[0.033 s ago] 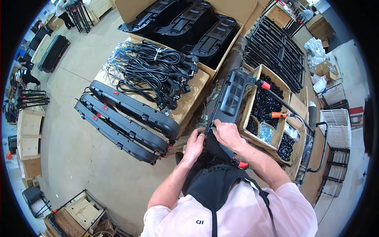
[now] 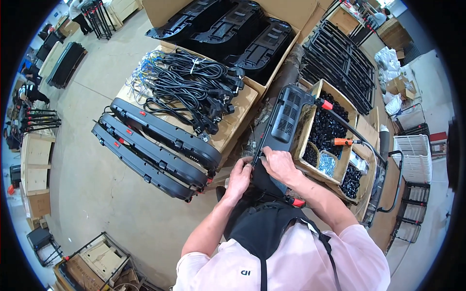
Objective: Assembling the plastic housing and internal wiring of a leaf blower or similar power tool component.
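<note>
A long black plastic housing [image 2: 284, 121] with vent slots lies lengthwise in front of me, its near end by my lap. My left hand [image 2: 239, 178] is closed at the housing's left edge, thumb and fingers against the rim. Just across from it, my right hand [image 2: 280, 164] is closed with bent fingers pressed to the same edge. Whatever small part may sit between the right fingertips is hidden. A red-ended black tube [image 2: 326, 104] touches the far end of the housing.
Right of the housing, a wooden parts box [image 2: 303, 138] holds black pieces, blue-silver screws [image 2: 327, 165] and an orange-handled tool [image 2: 342, 141]. Power cords [image 2: 187, 87] cover a carton at left, beside several finished-looking grey-black housings [image 2: 160, 138]. Black shells [image 2: 221, 29] fill a far carton.
</note>
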`<state>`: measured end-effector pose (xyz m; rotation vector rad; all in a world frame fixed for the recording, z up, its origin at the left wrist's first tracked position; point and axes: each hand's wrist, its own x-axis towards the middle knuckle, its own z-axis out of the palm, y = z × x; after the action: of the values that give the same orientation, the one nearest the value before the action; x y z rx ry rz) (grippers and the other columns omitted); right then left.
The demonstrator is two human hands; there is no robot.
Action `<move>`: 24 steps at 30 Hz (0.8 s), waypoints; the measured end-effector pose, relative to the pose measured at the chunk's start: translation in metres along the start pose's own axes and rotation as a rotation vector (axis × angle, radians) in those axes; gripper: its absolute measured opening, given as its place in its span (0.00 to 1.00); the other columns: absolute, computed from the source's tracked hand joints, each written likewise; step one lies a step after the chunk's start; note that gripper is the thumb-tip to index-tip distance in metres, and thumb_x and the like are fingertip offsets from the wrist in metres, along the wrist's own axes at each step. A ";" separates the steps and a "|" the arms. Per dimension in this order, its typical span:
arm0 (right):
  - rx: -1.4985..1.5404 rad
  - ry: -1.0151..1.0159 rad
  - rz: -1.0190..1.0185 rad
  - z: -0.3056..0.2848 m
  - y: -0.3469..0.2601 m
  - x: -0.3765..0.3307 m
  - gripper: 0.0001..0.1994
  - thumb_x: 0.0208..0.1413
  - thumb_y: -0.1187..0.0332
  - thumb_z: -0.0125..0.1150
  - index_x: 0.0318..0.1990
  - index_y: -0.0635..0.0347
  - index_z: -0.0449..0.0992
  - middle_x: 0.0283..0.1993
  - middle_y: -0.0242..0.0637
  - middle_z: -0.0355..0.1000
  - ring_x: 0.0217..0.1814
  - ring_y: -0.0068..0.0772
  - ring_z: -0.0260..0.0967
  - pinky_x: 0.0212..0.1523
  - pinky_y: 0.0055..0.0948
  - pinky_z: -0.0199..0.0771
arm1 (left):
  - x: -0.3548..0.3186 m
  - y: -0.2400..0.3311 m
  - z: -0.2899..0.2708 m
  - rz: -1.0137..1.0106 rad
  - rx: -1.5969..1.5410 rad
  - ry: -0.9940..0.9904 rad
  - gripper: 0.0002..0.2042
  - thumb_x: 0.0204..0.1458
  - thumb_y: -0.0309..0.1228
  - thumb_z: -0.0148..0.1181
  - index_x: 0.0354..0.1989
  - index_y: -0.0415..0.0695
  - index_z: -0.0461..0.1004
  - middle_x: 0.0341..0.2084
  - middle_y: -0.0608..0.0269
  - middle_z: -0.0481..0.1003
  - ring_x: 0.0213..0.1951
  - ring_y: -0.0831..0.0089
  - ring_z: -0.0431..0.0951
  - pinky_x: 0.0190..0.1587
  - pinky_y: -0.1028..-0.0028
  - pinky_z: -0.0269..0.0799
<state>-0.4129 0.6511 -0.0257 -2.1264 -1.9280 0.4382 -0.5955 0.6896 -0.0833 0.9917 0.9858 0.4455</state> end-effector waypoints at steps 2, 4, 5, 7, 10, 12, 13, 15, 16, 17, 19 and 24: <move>-0.015 -0.023 -0.005 -0.002 -0.001 0.002 0.09 0.61 0.69 0.61 0.43 0.66 0.74 0.27 0.55 0.79 0.33 0.61 0.81 0.35 0.55 0.81 | -0.002 0.003 0.001 -0.005 0.023 0.001 0.17 0.70 0.29 0.48 0.63 0.38 0.71 0.35 0.67 0.75 0.33 0.81 0.72 0.35 0.77 0.69; -0.030 -0.044 -0.006 -0.005 -0.003 0.003 0.10 0.61 0.69 0.60 0.44 0.66 0.74 0.27 0.55 0.79 0.33 0.61 0.81 0.36 0.55 0.82 | -0.002 0.004 0.001 0.002 0.006 0.017 0.16 0.71 0.30 0.48 0.63 0.38 0.72 0.36 0.67 0.75 0.33 0.81 0.72 0.36 0.78 0.69; -0.026 -0.081 -0.002 -0.007 -0.005 0.004 0.11 0.62 0.68 0.60 0.46 0.66 0.75 0.29 0.55 0.80 0.35 0.60 0.82 0.38 0.54 0.82 | -0.002 0.004 0.001 0.009 -0.009 0.033 0.16 0.72 0.31 0.48 0.62 0.38 0.72 0.36 0.67 0.75 0.34 0.81 0.72 0.37 0.78 0.69; -0.022 -0.117 0.001 -0.016 -0.007 0.005 0.11 0.63 0.67 0.60 0.47 0.66 0.75 0.31 0.54 0.81 0.37 0.59 0.82 0.40 0.53 0.82 | -0.003 0.002 0.001 0.024 -0.088 0.043 0.15 0.72 0.32 0.48 0.61 0.39 0.73 0.37 0.67 0.75 0.34 0.81 0.72 0.37 0.78 0.69; 0.228 0.003 0.145 -0.029 0.010 0.001 0.12 0.63 0.65 0.65 0.49 0.62 0.77 0.37 0.49 0.82 0.41 0.45 0.83 0.42 0.43 0.82 | -0.003 0.011 -0.002 0.027 -0.109 0.015 0.14 0.73 0.35 0.51 0.59 0.40 0.73 0.37 0.68 0.76 0.33 0.82 0.71 0.36 0.78 0.69; 0.579 -0.118 0.327 -0.039 0.029 -0.002 0.11 0.63 0.66 0.67 0.47 0.63 0.79 0.32 0.37 0.80 0.34 0.30 0.78 0.37 0.32 0.79 | -0.009 0.025 0.001 0.012 -0.050 -0.034 0.14 0.74 0.36 0.52 0.59 0.41 0.74 0.37 0.69 0.75 0.33 0.82 0.70 0.36 0.78 0.69; 0.779 -0.140 0.379 -0.044 0.035 -0.006 0.10 0.65 0.68 0.65 0.48 0.64 0.80 0.32 0.30 0.77 0.31 0.20 0.71 0.34 0.24 0.75 | -0.013 0.033 0.005 -0.002 -0.108 -0.105 0.13 0.73 0.36 0.54 0.59 0.42 0.74 0.37 0.69 0.75 0.32 0.83 0.69 0.36 0.78 0.68; 0.868 -0.165 0.391 -0.061 0.031 -0.008 0.09 0.65 0.69 0.64 0.48 0.64 0.80 0.33 0.30 0.77 0.32 0.20 0.71 0.34 0.24 0.75 | -0.008 0.030 0.010 0.006 -0.228 -0.233 0.14 0.72 0.35 0.56 0.61 0.42 0.73 0.38 0.68 0.77 0.34 0.82 0.72 0.38 0.78 0.71; 0.956 -0.194 0.406 -0.067 0.030 -0.009 0.09 0.66 0.70 0.62 0.49 0.64 0.80 0.34 0.31 0.78 0.32 0.20 0.71 0.34 0.24 0.75 | -0.005 0.029 0.015 0.009 -0.221 -0.236 0.14 0.72 0.35 0.56 0.61 0.42 0.73 0.38 0.68 0.77 0.34 0.82 0.72 0.38 0.78 0.71; 0.967 -0.191 0.394 -0.069 0.031 -0.012 0.09 0.67 0.72 0.60 0.50 0.65 0.80 0.35 0.32 0.77 0.33 0.20 0.72 0.34 0.25 0.75 | -0.004 0.031 0.024 -0.023 -0.328 -0.253 0.15 0.72 0.35 0.55 0.61 0.41 0.73 0.39 0.67 0.78 0.35 0.81 0.74 0.39 0.78 0.73; 0.938 -0.185 0.371 -0.071 0.038 -0.016 0.09 0.67 0.72 0.59 0.50 0.65 0.80 0.34 0.32 0.77 0.33 0.20 0.72 0.34 0.25 0.76 | 0.002 0.031 0.033 -0.061 -0.428 -0.310 0.17 0.73 0.34 0.54 0.63 0.38 0.70 0.44 0.62 0.80 0.40 0.78 0.78 0.45 0.76 0.78; 0.752 -0.134 0.259 -0.079 0.049 -0.021 0.11 0.63 0.71 0.58 0.48 0.66 0.81 0.32 0.39 0.79 0.34 0.27 0.78 0.39 0.32 0.79 | 0.008 0.042 0.053 -0.093 -0.381 -0.398 0.16 0.74 0.34 0.52 0.63 0.37 0.70 0.46 0.61 0.81 0.42 0.77 0.79 0.46 0.75 0.78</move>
<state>-0.3397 0.6270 0.0309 -1.8422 -1.2331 1.1638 -0.5420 0.6909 -0.0421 0.6518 0.5576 0.3249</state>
